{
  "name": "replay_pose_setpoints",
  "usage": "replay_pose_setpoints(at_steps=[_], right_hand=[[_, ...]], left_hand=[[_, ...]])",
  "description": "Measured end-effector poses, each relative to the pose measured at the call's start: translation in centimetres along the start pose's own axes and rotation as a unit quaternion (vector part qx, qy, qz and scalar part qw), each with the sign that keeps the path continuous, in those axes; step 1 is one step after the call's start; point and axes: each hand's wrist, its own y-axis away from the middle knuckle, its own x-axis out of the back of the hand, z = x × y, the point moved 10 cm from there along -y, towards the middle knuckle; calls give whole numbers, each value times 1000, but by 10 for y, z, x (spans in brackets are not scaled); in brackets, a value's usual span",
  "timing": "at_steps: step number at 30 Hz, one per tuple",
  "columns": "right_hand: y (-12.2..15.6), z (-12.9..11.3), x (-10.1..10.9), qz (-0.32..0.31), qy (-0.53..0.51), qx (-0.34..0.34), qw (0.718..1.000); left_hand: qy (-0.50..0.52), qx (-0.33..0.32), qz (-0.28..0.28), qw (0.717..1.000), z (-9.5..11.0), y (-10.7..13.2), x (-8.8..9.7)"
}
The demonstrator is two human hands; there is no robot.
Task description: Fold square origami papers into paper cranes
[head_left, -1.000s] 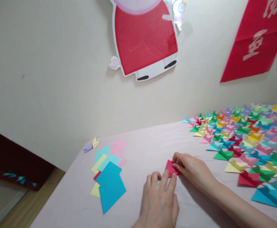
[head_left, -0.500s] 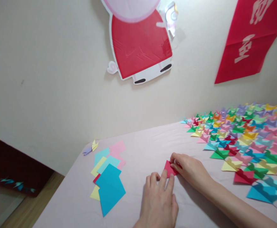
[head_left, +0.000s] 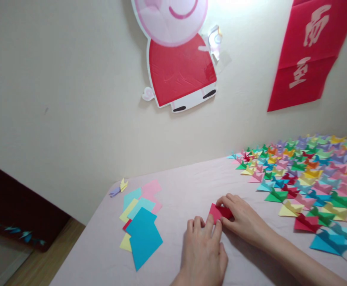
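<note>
Angular red paper (head_left: pixel 216 211) lies under fingertips of the spread left hand (head_left: pixel 203 252), apparently to steady it, while the right hand (head_left: pixel 241 215) curls round its right side, whether pinching I cannot tell.

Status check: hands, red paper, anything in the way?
Left hand: fingertips on red paper. Right hand: thumb and fingers at its right side. Loose sheets, folded paper shapes lie apart from it.
</note>
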Motion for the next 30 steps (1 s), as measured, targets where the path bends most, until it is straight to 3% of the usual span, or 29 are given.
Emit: replay_pose_setpoints(at_steps=[7,14,16,19,23,30], right_hand=[[0,29,-3,-2,-33,-22,999],[-1,51,6,30,-187,-60,980],[0,48,8,50,-187,-58,979],[4,32,11,78,-111,-31,990],[7,17,7,61,-43,-20,997],[6,22,4,38,-42,-33,998]], left_hand=[[1,0,1,1000,-3,-1,-4],[72,13,2,997,-5,-9,12],[101,36,14,994,-8,-17,15],[121,87,23,989,-17,-31,11],[130,147,32,980,-28,-42,0],[132,162,9,978,-36,-39,-6]])
